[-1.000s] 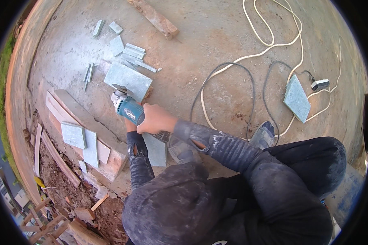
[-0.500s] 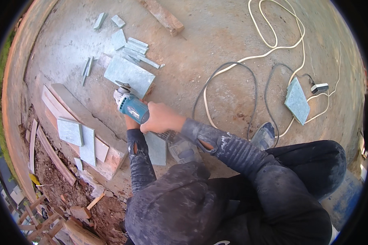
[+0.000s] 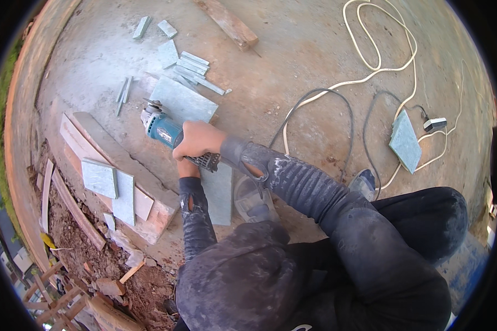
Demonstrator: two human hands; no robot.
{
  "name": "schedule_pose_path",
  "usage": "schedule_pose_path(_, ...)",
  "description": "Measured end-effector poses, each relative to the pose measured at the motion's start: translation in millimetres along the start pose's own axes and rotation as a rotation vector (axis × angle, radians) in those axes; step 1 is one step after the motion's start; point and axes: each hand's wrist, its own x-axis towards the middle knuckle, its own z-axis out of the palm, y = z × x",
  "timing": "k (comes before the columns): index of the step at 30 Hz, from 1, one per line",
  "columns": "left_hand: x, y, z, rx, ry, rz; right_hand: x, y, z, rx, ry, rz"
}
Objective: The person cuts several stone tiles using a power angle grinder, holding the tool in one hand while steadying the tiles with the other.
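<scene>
A teal angle grinder with a silver head is in my right hand, whose fingers wrap round its body. Its dark disc sits by the left edge of a pale grey-green stone slab, which lies on the ground ahead. My left hand is just below the right one, close to the tool's rear; its fingers are hidden, so its hold does not show. Beside my shoe lies another slab, partly covered by the grinder's vented rear end.
Cut stone strips lie beyond the slab. More tile pieces rest on stacked boards at left, near rubble. A wooden beam lies far ahead. At right are a cream cable, a dark cord and a slab.
The grinder and my right hand have moved left, so the disc has gone from over the slab to beside its left edge. The whole view has shifted slightly.
</scene>
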Motion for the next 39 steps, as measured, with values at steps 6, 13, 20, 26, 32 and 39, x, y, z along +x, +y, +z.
schedule_pose_path(6, -9, 26, 15, 0.073, 0.067, -0.097, -4, 15, -21, -0.113, -0.103, -0.015)
schedule_pose_path(13, -6, 23, 11, 0.037, 0.025, -0.191, -59, 33, -32, -0.076, -0.077, 0.043)
schedule_pose_path(20, -5, 21, 12, 0.003, 0.006, -0.144, -72, 31, -17, 0.03, -0.017, 0.127)
schedule_pose_path(26, -9, 19, 9, 0.063, 0.016, -0.085, -34, 19, -8, 0.067, 0.038, 0.089)
schedule_pose_path(32, -9, 31, 24, 0.032, 0.036, -0.14, 9, 15, -25, -0.03, -0.036, 0.005)
schedule_pose_path(39, -2, 22, 11, 0.135, -0.018, -0.22, -13, 32, -35, -0.076, -0.015, -0.014)
